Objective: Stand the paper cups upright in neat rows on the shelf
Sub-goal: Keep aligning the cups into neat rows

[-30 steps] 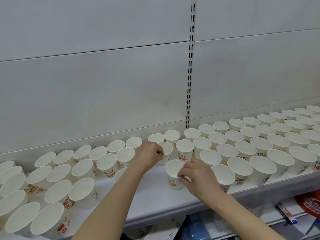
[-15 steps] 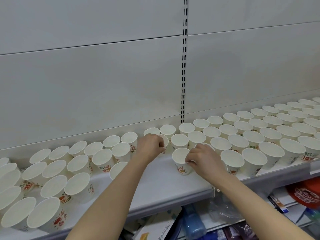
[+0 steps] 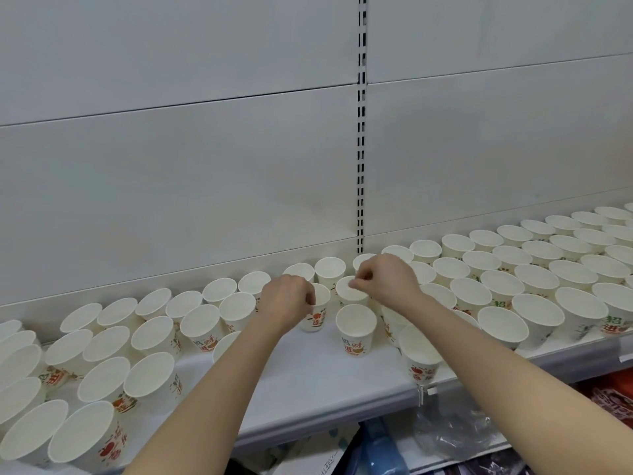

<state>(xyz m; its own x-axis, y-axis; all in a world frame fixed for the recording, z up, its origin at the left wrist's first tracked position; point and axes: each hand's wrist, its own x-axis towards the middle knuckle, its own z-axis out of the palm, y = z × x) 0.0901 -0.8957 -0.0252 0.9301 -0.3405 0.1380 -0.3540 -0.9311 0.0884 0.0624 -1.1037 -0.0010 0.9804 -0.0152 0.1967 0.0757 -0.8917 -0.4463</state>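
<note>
Several white paper cups with red and green print stand upright in rows on the white shelf, to the left and to the right. Near the middle gap, my left hand grips the rim of one cup in the second row. My right hand pinches the rim of the neighbouring cup. Another cup stands free in front of them, touched by neither hand. A cup is partly hidden behind my left forearm.
A grey back panel with a slotted upright rises behind the cups. The shelf's front lip runs below my arms. Underneath lie packaged goods and a clear plastic bag.
My right hand let go of the front cup, which now stands alone, and moved back to the rim of the cup behind it. My left hand stayed on its cup.
</note>
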